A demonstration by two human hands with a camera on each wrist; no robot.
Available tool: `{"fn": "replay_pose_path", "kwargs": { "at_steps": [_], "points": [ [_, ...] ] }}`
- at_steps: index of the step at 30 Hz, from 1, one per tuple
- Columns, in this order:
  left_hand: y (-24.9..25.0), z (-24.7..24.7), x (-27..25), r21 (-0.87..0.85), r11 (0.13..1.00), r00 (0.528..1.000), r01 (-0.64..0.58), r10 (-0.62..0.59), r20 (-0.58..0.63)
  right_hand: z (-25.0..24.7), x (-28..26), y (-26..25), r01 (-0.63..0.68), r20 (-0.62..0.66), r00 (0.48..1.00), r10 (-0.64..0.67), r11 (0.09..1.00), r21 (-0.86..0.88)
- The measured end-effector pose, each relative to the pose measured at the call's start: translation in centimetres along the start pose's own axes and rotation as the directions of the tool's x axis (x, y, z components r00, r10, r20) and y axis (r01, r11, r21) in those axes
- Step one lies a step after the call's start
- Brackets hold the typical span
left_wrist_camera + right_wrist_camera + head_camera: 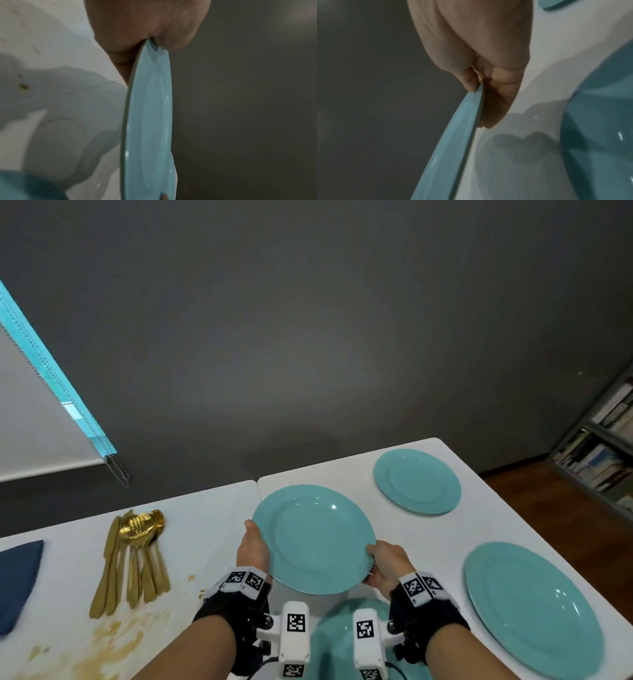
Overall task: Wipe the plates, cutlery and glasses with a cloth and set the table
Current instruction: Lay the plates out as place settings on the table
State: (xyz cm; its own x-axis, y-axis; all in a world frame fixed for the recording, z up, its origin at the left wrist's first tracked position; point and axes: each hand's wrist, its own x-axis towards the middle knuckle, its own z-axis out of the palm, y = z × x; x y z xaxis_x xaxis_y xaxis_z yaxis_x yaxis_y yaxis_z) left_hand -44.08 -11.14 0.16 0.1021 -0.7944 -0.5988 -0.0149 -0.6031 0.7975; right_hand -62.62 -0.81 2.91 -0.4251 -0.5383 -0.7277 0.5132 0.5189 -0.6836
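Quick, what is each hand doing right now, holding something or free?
Left hand: holding the raised teal plate by its left rim.
Right hand: holding the same plate by its right rim, fingers underneath.

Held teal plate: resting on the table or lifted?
Lifted. Left hand and right hand pinch opposite rims of the plate; wrist views show shadowed table below.

Dim overhead light, soft shadows on table [212,518], wrist views blurred, edges bent
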Motion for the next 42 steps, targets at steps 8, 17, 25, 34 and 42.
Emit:
{"fn": "replay_pose_path", "kwargs": {
  "at_steps": [8,17,25,34,42],
  "points": [
    [0.7,-4.8,-2.8,-0.180,0.963,0.964,0.202,-0.163,0.211,3.0,-1.2,2.2,-0.017,0.018,1.000,0.015,0.991,0.132],
    [1.6,-8.4,-1.4,-0.075,0.984,0.984,0.161,-0.154,0.088,5.2,2.4,1.9,0.001,-0.022,1.000,0.001,0.995,0.102],
    [2.4,-8.8,-0.5,-0.119,0.976,0.981,0.182,-0.172,0.085,5.9,5.5,1.5,0.062,-0.036,0.998,-0.061,0.997,0.036],
    [2.4,-8.0,-0.2,-0.105,0.977,0.982,0.185,-0.180,0.053,5.9,7.7,1.6,0.033,-0.057,0.998,-0.030,0.998,0.062],
    [1.7,-7.3,-0.5,-0.099,0.974,0.978,0.204,-0.199,0.053,6.8,8.2,1.8,-0.012,-0.070,0.997,0.022,0.989,0.150]
  ]
}}
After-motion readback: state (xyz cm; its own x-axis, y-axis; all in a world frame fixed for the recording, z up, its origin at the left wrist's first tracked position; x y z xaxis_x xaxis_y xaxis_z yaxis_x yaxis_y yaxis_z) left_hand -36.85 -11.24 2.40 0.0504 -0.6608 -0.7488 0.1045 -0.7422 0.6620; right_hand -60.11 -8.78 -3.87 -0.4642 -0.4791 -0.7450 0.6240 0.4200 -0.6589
